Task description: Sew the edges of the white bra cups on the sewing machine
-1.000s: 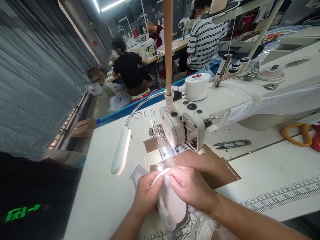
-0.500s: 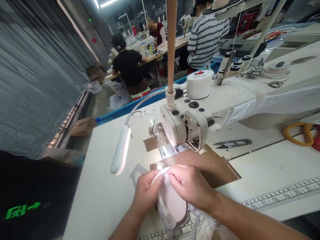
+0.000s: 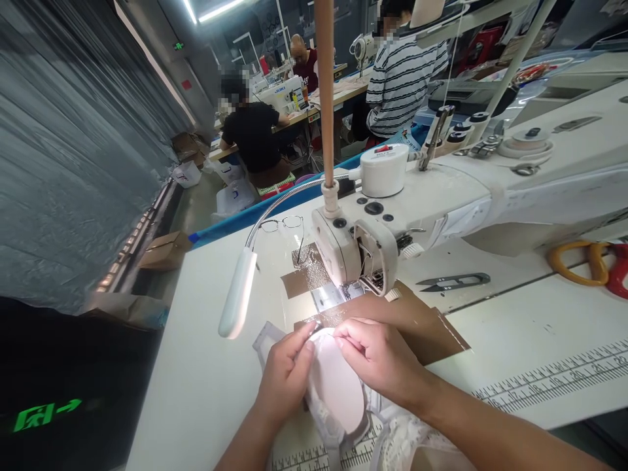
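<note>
A white padded bra [image 3: 338,386] with lace edging lies in front of the sewing machine [image 3: 338,252], partly over a printed ruler. My left hand [image 3: 286,366] pinches the upper left rim of its cup between thumb and fingers. At the upper right rim, my right hand [image 3: 373,356] is closed in a pinch on the edge of the same cup. The inner face of the cup points up between my hands. The machine's needle area is just beyond my fingertips, lit by the lamp [image 3: 238,294].
Grey thread snips [image 3: 454,282] and yellow-handled scissors [image 3: 579,261] lie right of the machine head. Eyeglasses [image 3: 282,224] rest behind the lamp. A brown sheet [image 3: 426,327] covers part of the table [image 3: 196,366]. Several people sit or stand at other machines beyond.
My hands have moved slightly apart along the cup's rim, and more of the cup's inner face shows. The view has shifted a little.
</note>
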`<action>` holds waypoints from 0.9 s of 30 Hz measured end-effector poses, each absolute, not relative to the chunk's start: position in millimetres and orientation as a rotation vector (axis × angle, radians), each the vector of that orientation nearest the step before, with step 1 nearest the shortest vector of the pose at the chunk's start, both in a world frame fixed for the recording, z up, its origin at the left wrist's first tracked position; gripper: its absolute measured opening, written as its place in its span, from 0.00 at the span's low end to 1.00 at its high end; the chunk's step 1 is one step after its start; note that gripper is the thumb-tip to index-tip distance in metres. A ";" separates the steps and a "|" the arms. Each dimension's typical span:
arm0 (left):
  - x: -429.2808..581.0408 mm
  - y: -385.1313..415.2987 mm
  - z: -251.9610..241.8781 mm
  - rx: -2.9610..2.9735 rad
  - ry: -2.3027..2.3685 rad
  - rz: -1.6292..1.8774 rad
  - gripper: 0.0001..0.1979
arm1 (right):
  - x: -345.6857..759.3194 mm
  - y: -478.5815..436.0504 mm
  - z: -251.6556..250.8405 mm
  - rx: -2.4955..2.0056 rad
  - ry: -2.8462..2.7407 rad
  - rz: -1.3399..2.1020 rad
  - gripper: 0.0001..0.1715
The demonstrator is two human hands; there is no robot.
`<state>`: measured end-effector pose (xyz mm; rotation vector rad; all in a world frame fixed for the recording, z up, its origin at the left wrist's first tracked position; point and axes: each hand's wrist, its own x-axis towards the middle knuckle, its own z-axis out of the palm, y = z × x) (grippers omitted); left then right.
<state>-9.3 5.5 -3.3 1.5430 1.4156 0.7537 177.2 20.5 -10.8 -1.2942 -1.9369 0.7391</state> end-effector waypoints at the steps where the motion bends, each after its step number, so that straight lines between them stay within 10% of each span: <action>1: -8.1 5.4 -1.9 1.554 1.405 0.731 0.16 | 176.7 20.1 -11.1 -1.301 -1.946 0.752 0.19; 27: -12.0 -3.8 23.9 1.729 1.556 0.916 0.13 | 178.4 20.8 -8.8 -1.234 -1.957 0.856 0.13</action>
